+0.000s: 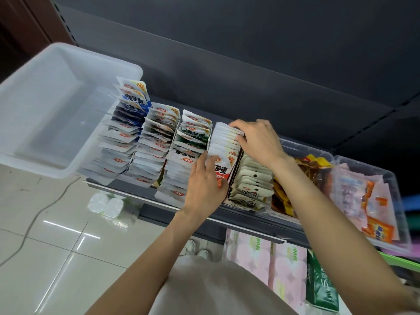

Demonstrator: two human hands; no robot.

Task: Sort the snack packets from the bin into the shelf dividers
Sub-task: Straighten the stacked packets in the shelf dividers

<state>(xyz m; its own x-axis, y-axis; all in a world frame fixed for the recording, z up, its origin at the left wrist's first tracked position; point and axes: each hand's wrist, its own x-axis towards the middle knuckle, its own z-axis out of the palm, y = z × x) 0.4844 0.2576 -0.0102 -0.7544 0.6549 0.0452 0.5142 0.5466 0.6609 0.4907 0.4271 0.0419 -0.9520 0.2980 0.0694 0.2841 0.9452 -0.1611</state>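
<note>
I see bin (45, 123) emptied, divider rows full; both hands' grip pinching red packet row (223, 153), squaring last lane.

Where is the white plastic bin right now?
In the head view, the white plastic bin sits at the left end of the shelf, directly beside the blue-labelled packet row.

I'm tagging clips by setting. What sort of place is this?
Probably a small shop aisle: a dark shelf holds rows of snack packets in dividers, clear tubs of more snacks beside them, and tissue packs stocked below.
</note>
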